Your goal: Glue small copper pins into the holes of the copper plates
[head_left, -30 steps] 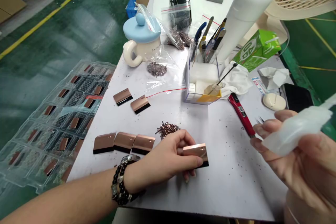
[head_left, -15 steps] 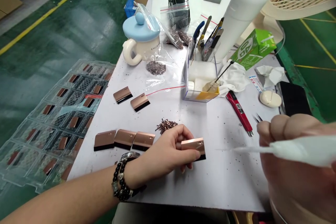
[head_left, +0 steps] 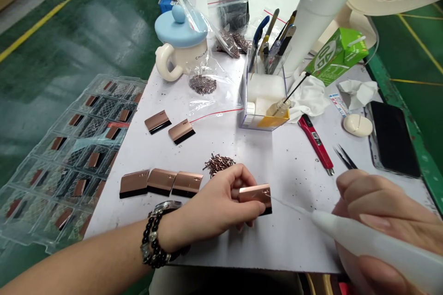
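Note:
My left hand (head_left: 230,196) pinches a small copper-coloured metal plate (head_left: 254,192) with a black lower edge, thumb in front and fingers behind. Two small holes show near the plate's upper right corner. My right hand (head_left: 380,212) is wrapped round a white tapered dispenser (head_left: 367,237) with a long thin tip, which points left and reaches the plate's right end near the holes. Whether the tip touches the plate I cannot tell. A heap of small brown screw-like pieces (head_left: 219,163) lies just behind my left hand. Three similar copper plates (head_left: 161,180) sit in a row to its left.
Two more plates (head_left: 157,122) lie farther back. A clear tool box (head_left: 265,106), a lidded mug (head_left: 182,50) and a white bottle (head_left: 314,14) stand behind. Red cutter (head_left: 315,144), tweezers (head_left: 345,156) and phone (head_left: 394,138) lie right. Clear compartment trays (head_left: 69,166) are at left.
My right hand has brought the white dispenser's tip left and down to the plate's holes. My left hand still holds the plate in nearly the same place. The view has shifted slightly.

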